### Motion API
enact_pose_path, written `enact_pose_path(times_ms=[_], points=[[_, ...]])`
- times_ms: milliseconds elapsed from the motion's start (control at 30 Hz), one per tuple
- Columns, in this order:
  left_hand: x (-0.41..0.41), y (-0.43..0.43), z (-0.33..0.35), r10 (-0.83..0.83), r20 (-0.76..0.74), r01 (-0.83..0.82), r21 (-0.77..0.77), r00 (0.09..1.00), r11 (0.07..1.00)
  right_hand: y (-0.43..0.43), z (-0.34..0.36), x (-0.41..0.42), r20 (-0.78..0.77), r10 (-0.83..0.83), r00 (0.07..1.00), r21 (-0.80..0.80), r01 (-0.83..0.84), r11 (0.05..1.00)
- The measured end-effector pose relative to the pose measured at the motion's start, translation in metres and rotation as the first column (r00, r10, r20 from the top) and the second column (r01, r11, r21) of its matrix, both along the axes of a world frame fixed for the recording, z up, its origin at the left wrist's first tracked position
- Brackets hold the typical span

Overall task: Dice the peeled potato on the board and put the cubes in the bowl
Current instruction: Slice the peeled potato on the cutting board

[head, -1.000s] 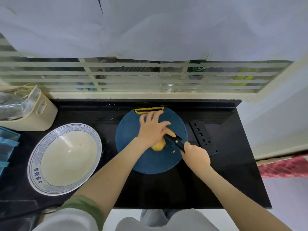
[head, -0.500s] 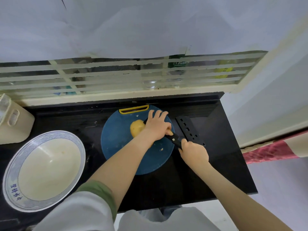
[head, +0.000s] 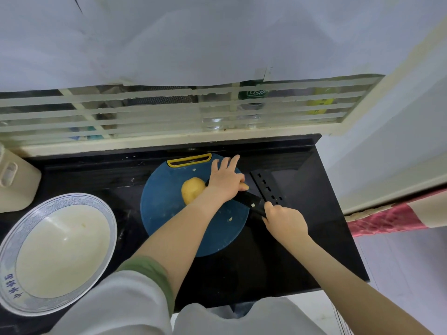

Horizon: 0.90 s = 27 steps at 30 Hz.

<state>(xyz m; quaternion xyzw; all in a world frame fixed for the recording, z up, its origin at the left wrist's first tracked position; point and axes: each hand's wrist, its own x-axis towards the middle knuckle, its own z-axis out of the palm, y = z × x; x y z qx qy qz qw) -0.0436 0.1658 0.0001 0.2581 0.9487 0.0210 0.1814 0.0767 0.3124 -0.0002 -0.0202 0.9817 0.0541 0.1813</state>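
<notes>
A round blue cutting board (head: 164, 213) lies on the black counter. A large yellow piece of peeled potato (head: 192, 191) sits near its middle. My left hand (head: 225, 180) lies just right of that piece, fingers stretched out, pressing on a smaller potato piece (head: 243, 187) that peeks out at its right edge. My right hand (head: 285, 218) grips the handle of a black knife (head: 249, 199), whose blade runs under my left hand between the two pieces. A wide white bowl (head: 14, 238) with a blue patterned rim stands at the left; small scraps dot the board.
A black perforated knife sheath (head: 266, 187) lies on the counter just right of the board. A beige container (head: 14, 182) stands at the far left. A barred window ledge runs behind the counter, and the counter's right edge drops off beside a wall.
One second ago my left hand covered the whole potato. It has since shifted right, and the large piece now lies uncovered to its left. The view has swung to the right.
</notes>
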Motion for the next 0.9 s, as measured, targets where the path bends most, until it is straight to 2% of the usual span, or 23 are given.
enact_pose_path(times_ms=[133,200,333,567,667,800,900], points=[[-0.002,-0.008,0.000,0.077,0.018,-0.076,-0.053,0.997,0.996,0.003,-0.002,-0.001,0.034,-0.011,0.999,-0.002,0.011,1.000],[-0.002,-0.013,-0.004,0.118,0.038,-0.117,-0.027,0.992,0.993,0.005,-0.002,-0.001,0.048,-0.015,0.999,-0.005,0.015,1.000],[0.001,-0.017,-0.007,0.017,0.133,-0.026,0.067,0.991,0.997,0.006,-0.001,-0.003,0.050,-0.013,0.999,-0.011,0.013,1.000],[-0.009,-0.013,-0.003,0.025,0.203,-0.007,-0.089,0.979,0.996,0.013,0.003,-0.003,0.055,0.027,0.998,0.038,-0.030,0.999],[-0.016,-0.010,0.001,0.026,0.216,-0.025,-0.010,0.976,1.000,0.016,0.004,-0.003,0.058,0.045,0.997,0.048,-0.047,0.998],[-0.019,-0.005,0.003,0.056,0.082,-0.068,0.150,0.995,0.986,0.017,0.006,-0.004,0.051,0.045,0.998,0.048,-0.048,0.998],[-0.019,-0.005,0.004,0.168,0.028,-0.170,0.228,0.985,0.959,0.017,0.007,-0.004,0.032,0.021,0.999,0.049,-0.023,0.999]])
